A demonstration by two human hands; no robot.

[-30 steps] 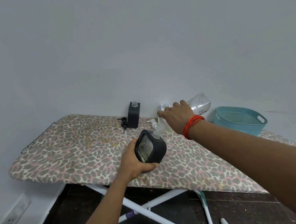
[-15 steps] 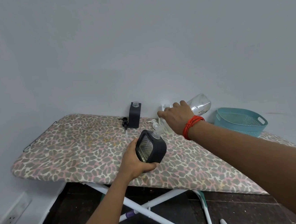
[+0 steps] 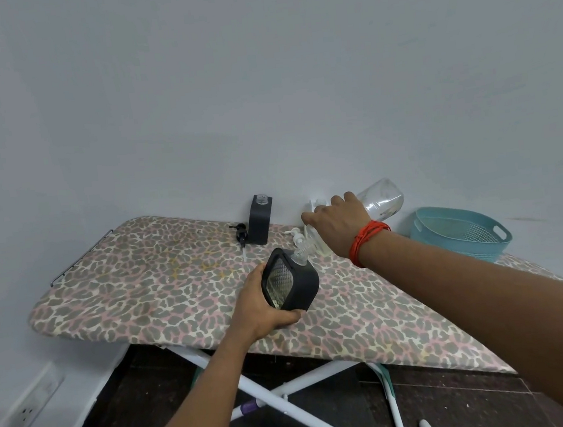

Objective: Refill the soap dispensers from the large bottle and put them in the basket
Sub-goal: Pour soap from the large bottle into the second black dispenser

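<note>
Gripping the black soap dispenser (image 3: 292, 283) in the left hand (image 3: 258, 306), wrapped round its lower end, over the near edge of the leopard-print surface (image 3: 135, 282). Tipping it with the open clear neck leaning up and to the right, evidently to meet the pour halfway. Clasping the large bottle (image 3: 383, 200) from above with the right hand (image 3: 337, 223), closed round its body, base cocked high toward the wall and mouth end aimed down at that neck. Cannot see the mouth itself behind the hand, so no calling any flow of soap. Looks close to drained, which probably explains the steep tilt. Parked at the back by the wall, a second black dispenser (image 3: 261, 220), upright and uncapped, with its black pump (image 3: 240, 232) lying just beside it, presumably set aside until filling is done. Lying near the bottle, a clear pump (image 3: 297, 238), likely off the held dispenser. Waiting at the far right, apart from the pouring, the teal basket (image 3: 461, 234), with no dispenser visible in it. Reads as mid-refill, with capping and basketing of the 2 dispensers yet to come.
</note>
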